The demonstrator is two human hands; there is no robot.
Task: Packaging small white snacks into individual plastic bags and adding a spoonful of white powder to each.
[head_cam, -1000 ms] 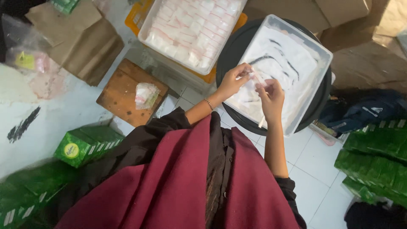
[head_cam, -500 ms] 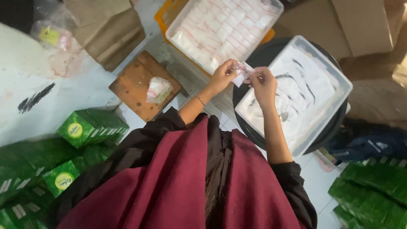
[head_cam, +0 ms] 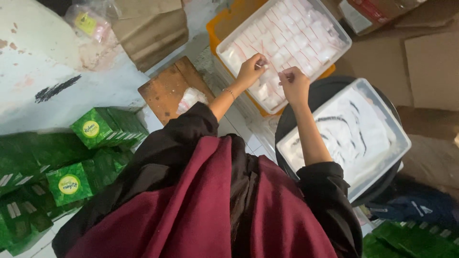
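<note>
My left hand [head_cam: 251, 70] and my right hand [head_cam: 294, 85] are raised together over the near edge of a white tray [head_cam: 225, 47] packed with rows of small white sachets. Between the fingertips of both hands I pinch one small white sachet [head_cam: 268, 72]. The tray rests on an orange crate [head_cam: 217, 28]. To the right, a second clear tray [head_cam: 399, 143] of white powder with dark streaks sits on a round black tub [head_cam: 325, 91]. My black sleeves and maroon garment fill the lower middle.
A wooden block [head_cam: 165, 91] with a crumpled plastic bag [head_cam: 191, 99] lies left of the hands. Several green boxes [head_cam: 103, 126] are stacked at lower left and more at lower right [head_cam: 411, 241]. Brown cardboard [head_cam: 432, 67] lies at the right, paper bags [head_cam: 150, 28] at the top.
Both hands, pinching a sachet, have moved from above the powder tray on the black tub to above the tray of packed sachets. The camera view has shifted leftward.
</note>
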